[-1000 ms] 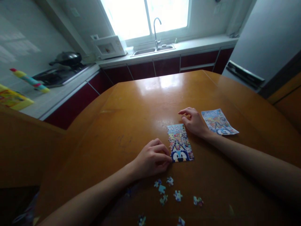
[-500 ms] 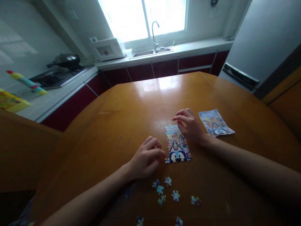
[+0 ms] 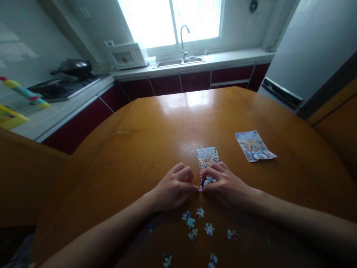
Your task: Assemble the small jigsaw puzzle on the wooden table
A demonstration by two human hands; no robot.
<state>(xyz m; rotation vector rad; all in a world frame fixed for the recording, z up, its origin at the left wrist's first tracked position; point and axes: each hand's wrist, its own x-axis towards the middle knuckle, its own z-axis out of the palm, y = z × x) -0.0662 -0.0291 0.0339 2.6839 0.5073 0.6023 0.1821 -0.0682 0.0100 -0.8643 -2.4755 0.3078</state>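
A partly joined jigsaw puzzle [image 3: 206,153] lies flat on the wooden table, its lower right part covered by my right hand [image 3: 223,183]. My left hand [image 3: 175,188] is closed beside the puzzle's lower left corner, its thumb and finger at a small puzzle piece [image 3: 200,189] there. The right hand's fingers are bent down over the dog picture, with the thumb tip meeting the same corner from the other side. Nearer to me lie several loose pieces, among them a plain light blue piece [image 3: 191,222] and a patterned piece [image 3: 209,229].
A creased picture sheet [image 3: 255,146] lies to the right on the wooden table [image 3: 161,126]. Beyond the table stand a counter with a sink [image 3: 170,63], a microwave [image 3: 126,56] and a wok [image 3: 74,67] on the stove. A grey fridge [image 3: 312,48] is at right.
My right hand has come down from the puzzle's upper right edge to its lower left corner. The left hand has shifted slightly towards that corner. The loose pieces lie as before.
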